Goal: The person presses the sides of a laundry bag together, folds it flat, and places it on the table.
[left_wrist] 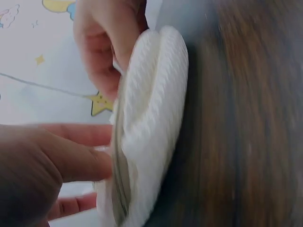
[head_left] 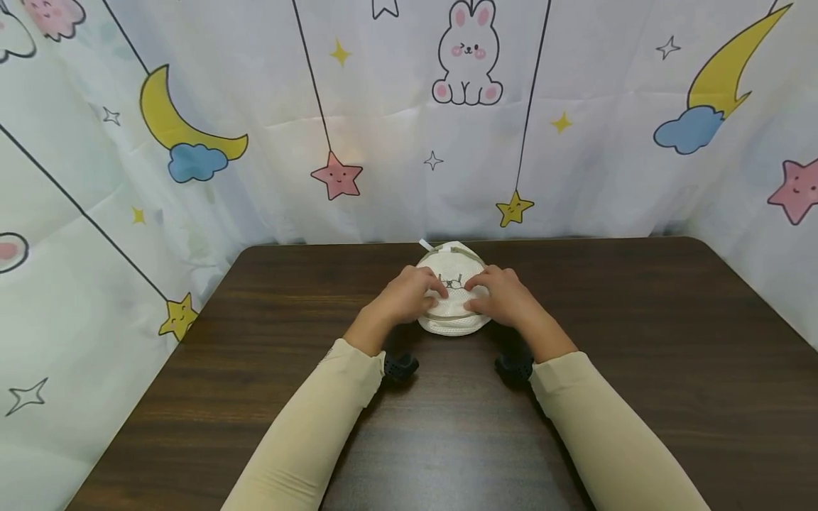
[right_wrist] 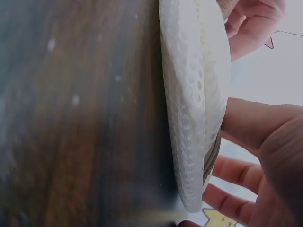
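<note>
A round white mesh laundry bag (head_left: 452, 328) with a beige zipper band lies near the table's back edge. Dark line drawing marks its top, and a white tab sticks out at its back left. My left hand (head_left: 409, 294) rests on the bag's left side, its thumb (left_wrist: 97, 163) fairly straight against the zipper band. From the right, my right hand (head_left: 506, 297) touches the top, thumb (right_wrist: 248, 120) pressing the mesh and other fingers extended beyond it. In the left wrist view the bag's side bulges in soft folds. Some fingertips are hidden behind the bag.
The dark brown wooden table (head_left: 639, 319) extends around the bag. Behind it hangs a white curtain (head_left: 396, 106) printed with moons, stars and a rabbit. Black wrist cameras are strapped below both hands, close over the tabletop.
</note>
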`<state>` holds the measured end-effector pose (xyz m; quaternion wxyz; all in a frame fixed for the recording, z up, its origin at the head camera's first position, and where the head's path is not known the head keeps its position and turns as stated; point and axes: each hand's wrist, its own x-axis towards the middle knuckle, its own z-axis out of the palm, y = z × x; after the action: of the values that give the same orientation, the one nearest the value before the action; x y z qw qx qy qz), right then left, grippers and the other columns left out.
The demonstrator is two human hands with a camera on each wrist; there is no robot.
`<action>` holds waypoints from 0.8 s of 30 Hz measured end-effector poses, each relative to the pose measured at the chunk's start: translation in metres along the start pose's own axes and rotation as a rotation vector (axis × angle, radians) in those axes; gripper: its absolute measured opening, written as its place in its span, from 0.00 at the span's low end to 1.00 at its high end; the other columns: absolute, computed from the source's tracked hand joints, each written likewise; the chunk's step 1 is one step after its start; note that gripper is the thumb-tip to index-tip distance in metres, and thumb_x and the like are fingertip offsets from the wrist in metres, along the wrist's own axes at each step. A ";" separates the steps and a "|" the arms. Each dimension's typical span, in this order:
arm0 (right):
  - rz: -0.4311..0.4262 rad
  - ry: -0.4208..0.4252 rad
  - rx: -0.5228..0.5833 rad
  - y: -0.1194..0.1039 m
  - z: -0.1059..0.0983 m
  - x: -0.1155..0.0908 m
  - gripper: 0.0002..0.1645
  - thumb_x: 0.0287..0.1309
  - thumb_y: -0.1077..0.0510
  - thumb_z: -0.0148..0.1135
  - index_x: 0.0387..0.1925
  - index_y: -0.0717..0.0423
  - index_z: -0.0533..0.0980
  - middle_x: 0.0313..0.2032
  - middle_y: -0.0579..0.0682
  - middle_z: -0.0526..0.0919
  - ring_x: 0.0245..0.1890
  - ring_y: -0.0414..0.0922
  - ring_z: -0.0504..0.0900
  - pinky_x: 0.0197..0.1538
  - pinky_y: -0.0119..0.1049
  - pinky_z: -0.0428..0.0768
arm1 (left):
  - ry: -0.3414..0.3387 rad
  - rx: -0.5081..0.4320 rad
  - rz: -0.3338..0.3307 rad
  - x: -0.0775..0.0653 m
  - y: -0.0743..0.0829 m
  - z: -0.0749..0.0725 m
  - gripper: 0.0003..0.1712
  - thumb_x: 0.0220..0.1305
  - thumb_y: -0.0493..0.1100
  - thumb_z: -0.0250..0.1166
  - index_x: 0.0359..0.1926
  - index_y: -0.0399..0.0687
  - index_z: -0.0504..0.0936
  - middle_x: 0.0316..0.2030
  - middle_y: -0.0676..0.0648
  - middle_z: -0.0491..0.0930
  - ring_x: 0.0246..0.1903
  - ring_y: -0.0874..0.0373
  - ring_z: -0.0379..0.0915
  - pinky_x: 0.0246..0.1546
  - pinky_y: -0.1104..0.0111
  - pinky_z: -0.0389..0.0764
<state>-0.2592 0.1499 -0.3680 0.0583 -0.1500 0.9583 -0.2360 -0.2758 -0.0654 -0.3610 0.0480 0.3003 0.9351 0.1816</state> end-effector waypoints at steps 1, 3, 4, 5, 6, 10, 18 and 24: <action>0.003 -0.006 0.007 0.000 0.001 0.000 0.21 0.62 0.49 0.65 0.55 0.51 0.79 0.65 0.61 0.67 0.65 0.64 0.59 0.60 0.62 0.68 | -0.022 0.002 -0.016 0.000 0.001 0.000 0.16 0.66 0.35 0.61 0.48 0.56 0.88 0.55 0.49 0.78 0.59 0.45 0.66 0.56 0.55 0.74; 0.009 -0.019 0.023 -0.001 0.001 0.000 0.22 0.62 0.49 0.65 0.56 0.51 0.79 0.65 0.62 0.66 0.65 0.65 0.58 0.61 0.62 0.68 | -0.067 -0.005 -0.053 -0.001 0.003 -0.001 0.17 0.66 0.36 0.60 0.50 0.57 0.87 0.59 0.49 0.74 0.62 0.43 0.61 0.58 0.51 0.71; 0.011 -0.025 0.029 -0.001 0.001 0.001 0.22 0.62 0.50 0.65 0.56 0.52 0.79 0.65 0.62 0.66 0.65 0.65 0.58 0.61 0.62 0.68 | -0.082 -0.010 -0.067 -0.001 0.004 -0.001 0.18 0.66 0.36 0.59 0.52 0.58 0.86 0.61 0.49 0.72 0.63 0.43 0.59 0.59 0.49 0.70; 0.012 -0.030 0.032 -0.001 0.001 0.000 0.22 0.62 0.50 0.65 0.56 0.52 0.79 0.65 0.62 0.65 0.65 0.65 0.57 0.62 0.62 0.67 | -0.095 -0.017 -0.077 -0.002 0.005 -0.002 0.19 0.67 0.36 0.59 0.53 0.58 0.86 0.63 0.48 0.70 0.64 0.43 0.57 0.59 0.48 0.69; 0.011 -0.033 0.031 -0.001 0.001 0.000 0.23 0.62 0.50 0.65 0.57 0.53 0.79 0.65 0.63 0.65 0.65 0.65 0.57 0.62 0.62 0.67 | -0.103 -0.013 -0.081 -0.002 0.006 -0.002 0.20 0.67 0.36 0.58 0.55 0.58 0.85 0.65 0.49 0.69 0.65 0.43 0.57 0.60 0.47 0.68; -0.001 -0.034 0.019 -0.001 -0.001 0.000 0.23 0.63 0.50 0.64 0.57 0.54 0.78 0.65 0.64 0.66 0.65 0.66 0.58 0.62 0.62 0.66 | -0.123 -0.003 -0.073 -0.002 0.007 -0.003 0.24 0.67 0.36 0.56 0.60 0.60 0.81 0.68 0.48 0.65 0.66 0.42 0.55 0.60 0.44 0.65; -0.023 -0.062 0.061 0.002 -0.004 0.000 0.28 0.63 0.49 0.63 0.62 0.54 0.76 0.67 0.66 0.63 0.65 0.69 0.55 0.62 0.64 0.64 | -0.120 -0.059 -0.072 -0.002 0.007 -0.001 0.28 0.66 0.33 0.52 0.62 0.59 0.79 0.68 0.50 0.65 0.66 0.42 0.53 0.60 0.42 0.61; -0.007 -0.067 0.030 -0.001 -0.002 0.000 0.29 0.62 0.47 0.63 0.63 0.53 0.75 0.66 0.65 0.63 0.63 0.67 0.56 0.61 0.62 0.66 | -0.106 -0.068 -0.076 -0.001 0.005 0.001 0.27 0.67 0.34 0.52 0.62 0.60 0.79 0.67 0.52 0.65 0.66 0.44 0.52 0.59 0.44 0.61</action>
<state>-0.2593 0.1502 -0.3658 0.0920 -0.1605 0.9516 -0.2455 -0.2715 -0.0620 -0.3601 0.1145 0.2718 0.9353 0.1954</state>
